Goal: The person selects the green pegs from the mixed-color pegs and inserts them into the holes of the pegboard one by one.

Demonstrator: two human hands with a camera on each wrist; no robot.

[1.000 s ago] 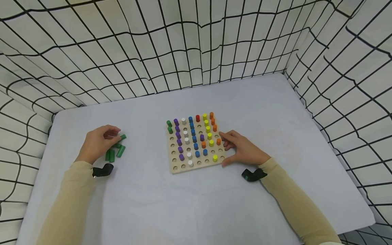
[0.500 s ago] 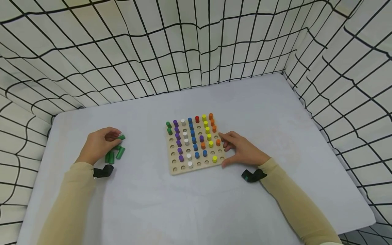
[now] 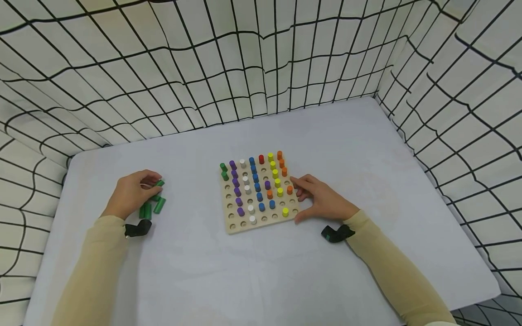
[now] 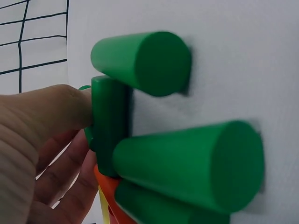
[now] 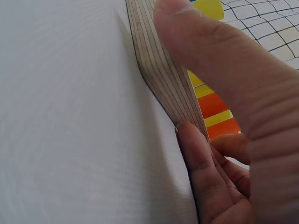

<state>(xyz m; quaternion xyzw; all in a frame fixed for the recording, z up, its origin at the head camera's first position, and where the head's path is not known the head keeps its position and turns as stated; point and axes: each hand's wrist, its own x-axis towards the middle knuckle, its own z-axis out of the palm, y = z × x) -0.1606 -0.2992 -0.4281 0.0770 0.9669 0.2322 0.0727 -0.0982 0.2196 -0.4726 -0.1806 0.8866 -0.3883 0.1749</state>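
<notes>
In the head view my left hand [image 3: 132, 192] is at the left of the table, pinching a green peg [image 4: 89, 139] between thumb and fingers. Several loose green pegs [image 3: 159, 205] lie beside and below its fingertips; up close, one green peg [image 4: 163, 60] lies on its side. A wooden pegboard [image 3: 238, 229] rests mid-table, with upright pegs in green, purple, white, blue, red, yellow and orange, and some bare holes. My right hand [image 3: 326, 199] holds the board's right edge, thumb by the near corner and fingers farther up; its layered side [image 5: 159, 70] shows in the right wrist view.
A white cloth [image 3: 261, 280] covers the table. Black wire grid [image 3: 265, 54] walls stand along the back and both sides. Dark wrist cameras [image 3: 137, 228] are strapped at both wrists. Slivers of orange and yellow [image 4: 111, 193] show below the pegs in the left wrist view.
The head view has shifted slightly. Both hands keep their places, the left at the green pegs and the right at the board's edge; the board's pegs look the same.
</notes>
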